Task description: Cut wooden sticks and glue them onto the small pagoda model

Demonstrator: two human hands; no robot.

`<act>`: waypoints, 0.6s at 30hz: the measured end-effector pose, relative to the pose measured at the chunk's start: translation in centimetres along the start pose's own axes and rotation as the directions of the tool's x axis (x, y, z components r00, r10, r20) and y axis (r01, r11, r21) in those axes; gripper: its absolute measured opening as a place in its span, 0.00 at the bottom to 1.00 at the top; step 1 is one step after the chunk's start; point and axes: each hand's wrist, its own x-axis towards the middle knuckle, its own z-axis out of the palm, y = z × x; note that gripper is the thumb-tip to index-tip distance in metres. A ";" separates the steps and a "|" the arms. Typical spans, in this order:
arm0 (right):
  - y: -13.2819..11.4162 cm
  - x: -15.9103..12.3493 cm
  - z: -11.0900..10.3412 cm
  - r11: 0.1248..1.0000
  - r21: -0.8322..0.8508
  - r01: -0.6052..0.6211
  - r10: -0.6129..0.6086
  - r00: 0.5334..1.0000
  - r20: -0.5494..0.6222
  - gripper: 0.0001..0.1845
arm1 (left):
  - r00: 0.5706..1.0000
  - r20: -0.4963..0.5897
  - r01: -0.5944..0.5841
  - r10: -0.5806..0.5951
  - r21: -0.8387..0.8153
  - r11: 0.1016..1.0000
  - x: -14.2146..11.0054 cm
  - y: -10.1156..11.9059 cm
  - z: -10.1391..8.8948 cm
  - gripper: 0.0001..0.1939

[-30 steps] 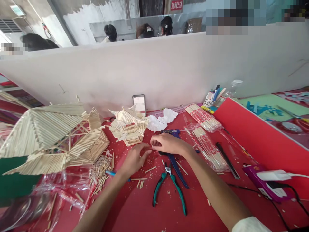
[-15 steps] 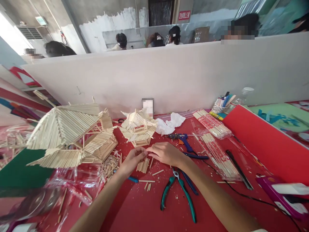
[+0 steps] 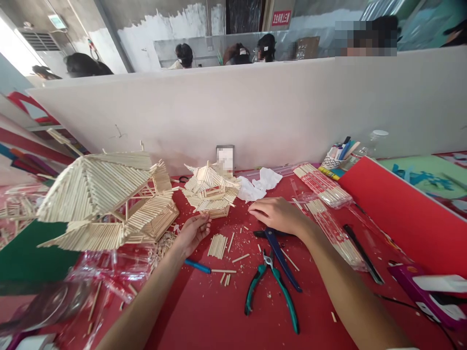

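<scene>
My left hand [image 3: 193, 236] is beside the base of a small stick-built pavilion [image 3: 211, 192], its thumb and fingers drawn together at the tips. Anything between those fingertips is too small to make out. Over the table to the right, my right hand [image 3: 279, 214] has its fingers stretched out, covering the spot of the glue gun. Below it lie dark blue cutters [image 3: 279, 255] and green-handled pliers [image 3: 269, 272]. Between my hands rests a flat row of short sticks [image 3: 218, 246], with loose sticks nearby. A blue-handled tool [image 3: 198, 266] lies in front of the left hand.
A large stick-built pavilion [image 3: 98, 194] stands at left. Crumpled white tissue [image 3: 260, 184] lies behind my right hand. Packs of sticks [image 3: 321, 184], a black cutter knife [image 3: 363, 255] and a red board [image 3: 401, 214] occupy the right. A white partition [image 3: 219, 107] closes the back.
My hands, together over the short sticks before, have parted. The left moved slightly left and up; the right moved right and up, over the glue gun, which it now hides.
</scene>
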 end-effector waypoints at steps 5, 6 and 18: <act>-0.1 -0.1 -0.8 0.998 -0.007 -0.058 0.058 0.995 0.085 0.14 | 0.999 0.030 -0.023 0.023 0.005 1.000 -0.1 0.0 -0.1 0.08; -0.1 -0.1 -1.0 0.997 -0.004 -0.073 0.073 0.993 0.096 0.14 | 0.999 0.029 -0.027 0.027 0.006 1.000 -0.1 0.0 -0.1 0.09; 0.2 -0.3 -2.0 0.974 -0.042 -0.223 0.226 0.947 0.228 0.14 | 0.999 0.024 -0.039 0.039 0.025 0.999 0.2 0.1 -0.2 0.09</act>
